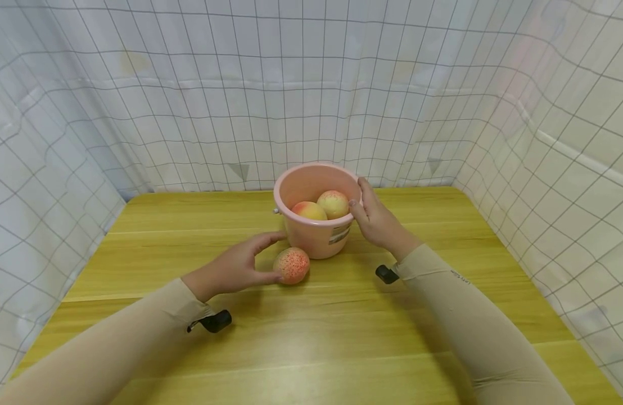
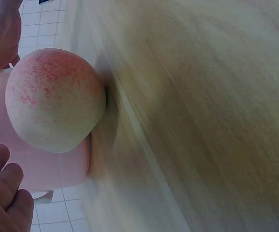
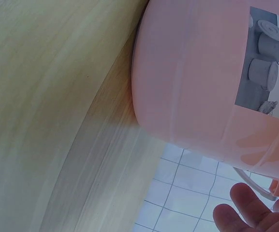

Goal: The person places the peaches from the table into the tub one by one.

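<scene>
A pink plastic bucket (image 1: 311,239) stands upright on the wooden table, with two yellow-and-red peaches (image 1: 334,204) visible inside. My right hand (image 1: 379,222) grips the bucket's right rim, its thumb over the edge. Close to the bucket's front left lies another peach (image 1: 292,265), speckled red, on the tabletop. Around its left side my left hand (image 1: 235,267) is spread, thumb and fingers wide apart. The thumb tip reaches the peach's edge in the head view; whether it touches I cannot tell. In the left wrist view the fingers (image 2: 4,181) are apart from that peach.
The wooden table (image 1: 301,349) runs back to a white grid-patterned curtain (image 1: 311,101), which also hangs along both sides. A printed label (image 3: 265,63) is on the bucket's outer wall. Part of its handle (image 3: 255,183) shows near the right fingers.
</scene>
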`<state>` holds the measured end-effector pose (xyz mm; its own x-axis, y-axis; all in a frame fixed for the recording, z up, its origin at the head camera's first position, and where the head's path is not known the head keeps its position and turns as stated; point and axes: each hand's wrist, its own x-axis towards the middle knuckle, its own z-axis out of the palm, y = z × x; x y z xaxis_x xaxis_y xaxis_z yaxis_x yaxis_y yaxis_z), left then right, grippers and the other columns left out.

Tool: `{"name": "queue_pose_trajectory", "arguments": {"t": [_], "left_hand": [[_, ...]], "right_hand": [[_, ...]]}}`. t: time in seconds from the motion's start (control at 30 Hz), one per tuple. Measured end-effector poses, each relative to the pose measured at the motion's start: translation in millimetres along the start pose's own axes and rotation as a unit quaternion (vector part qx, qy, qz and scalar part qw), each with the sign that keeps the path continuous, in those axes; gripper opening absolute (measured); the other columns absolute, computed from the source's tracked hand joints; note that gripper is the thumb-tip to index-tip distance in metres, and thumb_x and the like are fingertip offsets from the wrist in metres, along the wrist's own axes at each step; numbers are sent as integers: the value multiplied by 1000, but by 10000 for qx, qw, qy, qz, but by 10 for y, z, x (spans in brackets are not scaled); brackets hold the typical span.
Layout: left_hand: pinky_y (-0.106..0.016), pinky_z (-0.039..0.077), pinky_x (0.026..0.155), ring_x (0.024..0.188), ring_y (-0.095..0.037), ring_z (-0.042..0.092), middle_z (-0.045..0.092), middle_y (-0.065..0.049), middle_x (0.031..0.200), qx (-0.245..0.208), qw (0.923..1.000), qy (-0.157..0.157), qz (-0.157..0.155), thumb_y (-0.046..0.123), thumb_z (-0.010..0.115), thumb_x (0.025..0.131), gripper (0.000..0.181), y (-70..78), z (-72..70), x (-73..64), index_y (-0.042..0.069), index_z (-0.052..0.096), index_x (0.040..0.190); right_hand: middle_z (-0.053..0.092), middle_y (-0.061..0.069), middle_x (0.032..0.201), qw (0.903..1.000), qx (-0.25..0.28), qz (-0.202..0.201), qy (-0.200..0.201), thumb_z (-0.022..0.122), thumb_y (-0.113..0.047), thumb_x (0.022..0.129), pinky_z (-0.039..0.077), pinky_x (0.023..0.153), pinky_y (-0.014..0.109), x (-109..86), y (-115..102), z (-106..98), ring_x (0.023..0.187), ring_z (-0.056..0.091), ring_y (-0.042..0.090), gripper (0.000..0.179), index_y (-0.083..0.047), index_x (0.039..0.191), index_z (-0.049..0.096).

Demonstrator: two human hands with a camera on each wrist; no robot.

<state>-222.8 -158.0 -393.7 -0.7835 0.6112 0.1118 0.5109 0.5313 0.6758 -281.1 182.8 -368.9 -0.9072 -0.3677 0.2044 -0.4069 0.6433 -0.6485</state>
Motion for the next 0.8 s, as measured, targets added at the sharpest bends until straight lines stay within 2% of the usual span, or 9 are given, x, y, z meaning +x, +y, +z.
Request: {"name": "queue_pose_trajectory", "arguments": {"t": [0.37,0.8], "left_hand": [[-60,37,123,154,-36,40,45,-9,165,130,9992,-338,-192,40,87,88,89,-53,68,37,11,43,160],[-55,38,123,152,-32,44,48,-7,162,-6,9986,-469,-248,36,88,87,88,-97,138,116,13,44,159]], "right_hand": [[1,23,176,10000,-17,5,29,30,-35,114,19,132,56,12,11,12,164,9,36,71,-3,168,-4],[3,23,176,9999,-86,21,52,29,-35,114,20,131,57,7,9,14,164,12,37,71,-3,168,-3]]}}
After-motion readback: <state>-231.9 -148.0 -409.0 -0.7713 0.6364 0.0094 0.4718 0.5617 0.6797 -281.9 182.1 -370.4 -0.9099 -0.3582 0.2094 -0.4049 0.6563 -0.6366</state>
